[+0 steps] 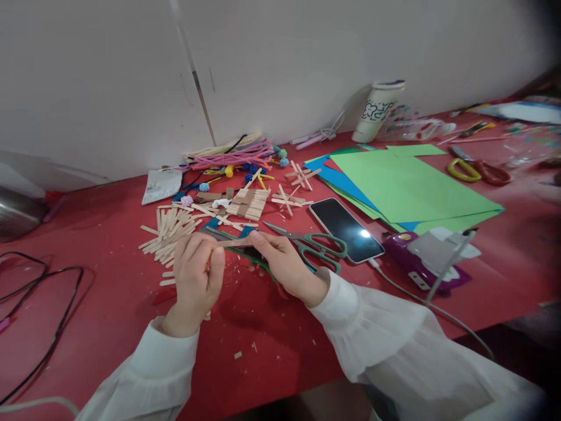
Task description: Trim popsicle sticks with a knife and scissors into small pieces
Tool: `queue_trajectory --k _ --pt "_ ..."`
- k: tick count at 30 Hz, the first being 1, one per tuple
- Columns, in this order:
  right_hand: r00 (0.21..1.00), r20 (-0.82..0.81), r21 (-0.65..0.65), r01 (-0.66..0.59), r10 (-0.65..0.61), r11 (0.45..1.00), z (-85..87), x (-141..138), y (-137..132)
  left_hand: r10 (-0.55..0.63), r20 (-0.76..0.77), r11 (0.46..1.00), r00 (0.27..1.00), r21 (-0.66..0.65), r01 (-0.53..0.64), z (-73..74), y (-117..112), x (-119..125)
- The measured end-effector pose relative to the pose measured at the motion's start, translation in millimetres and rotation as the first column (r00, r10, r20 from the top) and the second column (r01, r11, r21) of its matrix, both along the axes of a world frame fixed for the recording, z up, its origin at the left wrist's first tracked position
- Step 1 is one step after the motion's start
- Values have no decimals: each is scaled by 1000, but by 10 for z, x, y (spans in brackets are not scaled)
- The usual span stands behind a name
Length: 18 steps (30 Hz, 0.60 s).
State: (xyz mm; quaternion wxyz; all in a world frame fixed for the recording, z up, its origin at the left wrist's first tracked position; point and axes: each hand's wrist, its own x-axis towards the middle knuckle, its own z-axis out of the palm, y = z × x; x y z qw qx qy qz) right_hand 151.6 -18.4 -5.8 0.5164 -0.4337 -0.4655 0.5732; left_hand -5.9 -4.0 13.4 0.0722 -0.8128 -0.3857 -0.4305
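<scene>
With left hand (195, 278) and right hand (287, 263), pinching a wooden craft stick (233, 242) by opposite ends above the red table (272, 327). Cannot see inside the patterned tumbler (371, 120) by the wall (272, 70), nor identify contents of the clear bottle (416, 129) beside it.

Metal container (18, 214) partly beyond left edge

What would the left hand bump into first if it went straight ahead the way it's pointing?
Probably the loose wooden sticks just beyond the left hand, though it might pass above them; its height is hard to tell.
</scene>
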Motion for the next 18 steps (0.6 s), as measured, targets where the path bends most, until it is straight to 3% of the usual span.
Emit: queue_trajectory --k 5,10,18 --pt "1000 -5 14 7 -7 1000 -2 -5 5 80 -1 992 997 102 -79 -43 19 19" --pt "998 67 40 5 -8 999 25 3 -10 132 -28 985 991 115 -128 -87 43 13" --pt "962 253 282 27 -102 959 -15 21 -5 148 -70 976 987 171 -134 -65 45 26"
